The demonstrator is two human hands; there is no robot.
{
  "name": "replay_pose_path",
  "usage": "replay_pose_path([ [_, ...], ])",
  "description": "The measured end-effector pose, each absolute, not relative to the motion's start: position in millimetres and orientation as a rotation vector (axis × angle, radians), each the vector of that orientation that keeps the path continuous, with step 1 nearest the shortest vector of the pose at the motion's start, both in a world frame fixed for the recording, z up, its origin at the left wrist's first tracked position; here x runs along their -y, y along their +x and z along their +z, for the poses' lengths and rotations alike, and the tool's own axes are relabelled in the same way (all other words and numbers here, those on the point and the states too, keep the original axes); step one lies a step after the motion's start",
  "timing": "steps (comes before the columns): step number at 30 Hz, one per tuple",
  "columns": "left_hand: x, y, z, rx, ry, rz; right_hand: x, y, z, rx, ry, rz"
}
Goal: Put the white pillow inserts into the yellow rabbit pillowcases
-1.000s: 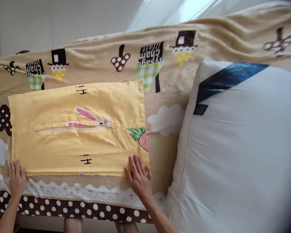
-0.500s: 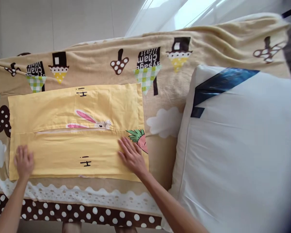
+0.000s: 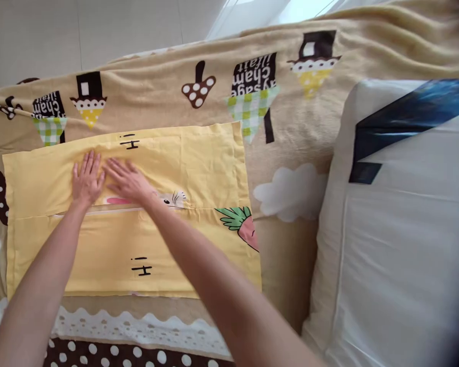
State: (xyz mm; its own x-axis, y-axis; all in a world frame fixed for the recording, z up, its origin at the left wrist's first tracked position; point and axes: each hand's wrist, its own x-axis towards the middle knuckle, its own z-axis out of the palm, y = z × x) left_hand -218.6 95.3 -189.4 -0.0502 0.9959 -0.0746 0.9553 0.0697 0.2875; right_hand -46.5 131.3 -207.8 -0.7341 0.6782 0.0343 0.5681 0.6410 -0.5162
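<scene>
A yellow pillowcase [image 3: 210,168] with a printed rabbit and carrot lies flat before me, a long slit running across its middle. My left hand [image 3: 87,181] rests palm down on its upper half, fingers spread. Close beside it, my right hand [image 3: 126,179] is also laid flat on the cloth, fingers stretched out. Neither hand grips anything. My right hand and forearm hide part of the rabbit print.
Beneath the pillowcase spreads a tan patterned blanket [image 3: 283,137] with a brown polka-dot border. A large white pillow [image 3: 405,244] with a dark blue print stands at the right. Pale floor tiles [image 3: 130,30] show beyond the far edge.
Both hands have moved from the pillowcase's lower left and right sides up to its upper middle, now close together. The view has shifted nearer.
</scene>
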Motion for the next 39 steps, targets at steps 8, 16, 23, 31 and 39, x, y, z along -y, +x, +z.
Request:
replay_pose_path([
  [8,-71.5,-395.3,-157.5,-2.589,1.642,0.004,-205.0,167.0,-228.2,2.219,-1.652,0.520],
  [16,-61.8,-279.5,-162.4,-2.375,1.861,0.354,-129.2,41.2,-207.8,2.289,-1.521,0.468],
  [23,-44.2,-232.3,-182.7,-1.900,2.211,0.038,-101.3,70.5,-224.3,2.427,-1.475,0.503],
  [31,-33.6,-204.1,-173.1,-1.663,2.361,0.019,-21.5,75.5,-192.1,2.440,-1.124,0.428],
  [39,-42.5,-202.9,-180.1,-1.541,2.458,-0.123,57.5,-25.9,-185.0,2.423,-1.175,0.943],
])
